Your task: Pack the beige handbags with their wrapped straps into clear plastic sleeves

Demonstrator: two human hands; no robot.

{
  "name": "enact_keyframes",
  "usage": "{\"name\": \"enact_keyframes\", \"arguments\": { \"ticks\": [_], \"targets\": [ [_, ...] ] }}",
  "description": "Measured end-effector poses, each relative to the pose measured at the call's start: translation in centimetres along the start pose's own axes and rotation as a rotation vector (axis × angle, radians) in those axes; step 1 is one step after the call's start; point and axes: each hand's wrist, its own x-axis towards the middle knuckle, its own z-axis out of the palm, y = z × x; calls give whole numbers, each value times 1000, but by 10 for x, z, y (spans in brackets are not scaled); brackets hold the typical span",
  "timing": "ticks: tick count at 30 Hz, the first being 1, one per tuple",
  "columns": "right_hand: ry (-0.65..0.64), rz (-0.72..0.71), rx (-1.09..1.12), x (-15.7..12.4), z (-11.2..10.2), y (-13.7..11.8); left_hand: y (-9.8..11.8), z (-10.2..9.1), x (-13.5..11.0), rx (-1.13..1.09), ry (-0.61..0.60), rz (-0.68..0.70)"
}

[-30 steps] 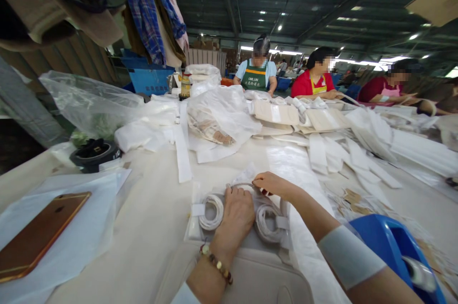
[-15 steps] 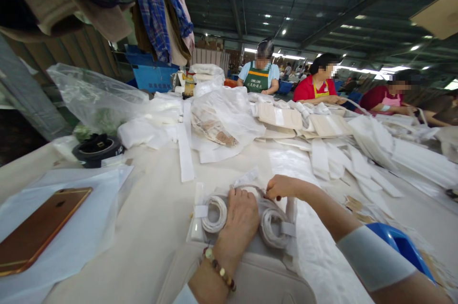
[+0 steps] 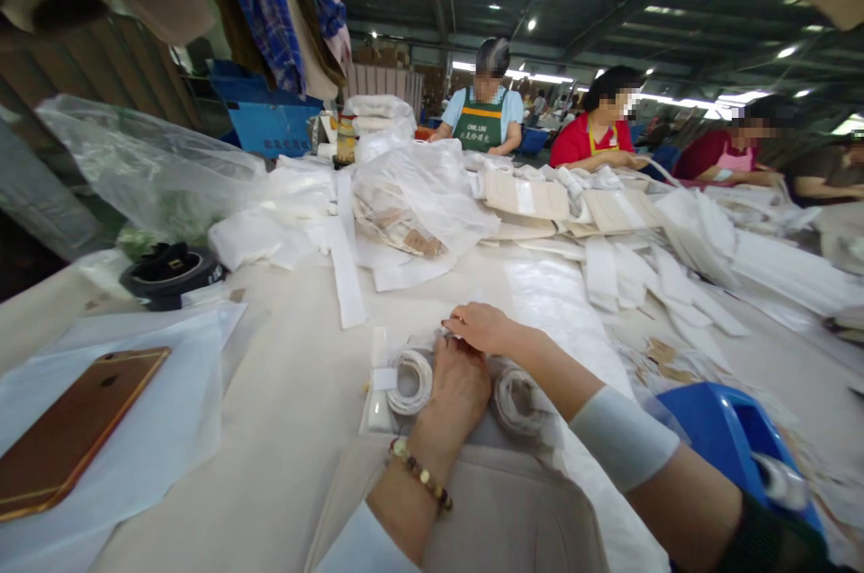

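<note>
A beige bag-like piece [image 3: 465,501] lies flat on the table before me. Two rolled coils wrapped in white, a left coil [image 3: 425,384] and a right coil [image 3: 503,398], sit at its far side. Between them rests my left hand [image 3: 459,389], closed, its fingers bent over the far edge. My right hand [image 3: 481,327] reaches across from the right and meets the left fingertips, its own fingers pinched together. What the fingers hold is hidden. A white band [image 3: 383,379] runs from the left coil to a glossy white strip [image 3: 378,416].
A brown phone [image 3: 85,425] lies on white sheets at the left. Behind it is a black round object [image 3: 174,272]. Clear plastic bags [image 3: 418,195] and white strips [image 3: 347,276] cover the far side. A blue holder [image 3: 708,429] stands right of my arm. Several co-workers sit across the table.
My right hand has moved left from beside the right coil to my left fingertips. The left hand stays between the coils. The view has shifted slightly, showing more of the blue holder.
</note>
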Motion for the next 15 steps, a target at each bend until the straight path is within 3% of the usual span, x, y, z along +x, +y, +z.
{"name": "enact_keyframes", "arguments": {
  "ticks": [2,4,5,7,9,10,12,15],
  "targets": [
    [108,74,-8,-33,-1,-8,-1,-1,-2,0,-47,2],
    [212,98,-9,-77,11,-21,-2,-3,-4,14,-85,18],
    [251,85,-6,-100,25,-29,-1,-5,-4,27,-98,31],
    [535,0,-32,-141,65,-44,-1,-9,-3,59,-120,56],
    [714,-78,-176,-168,109,-57,0,-14,-2,97,-147,77],
    [745,-67,-219,-176,127,-62,0,-17,-1,117,-163,86],
    [676,-28,-222,-185,147,-70,1,-23,1,160,-192,95],
    [512,-13,-85,-190,143,-75,4,-32,6,226,-233,90]
  ]
}}
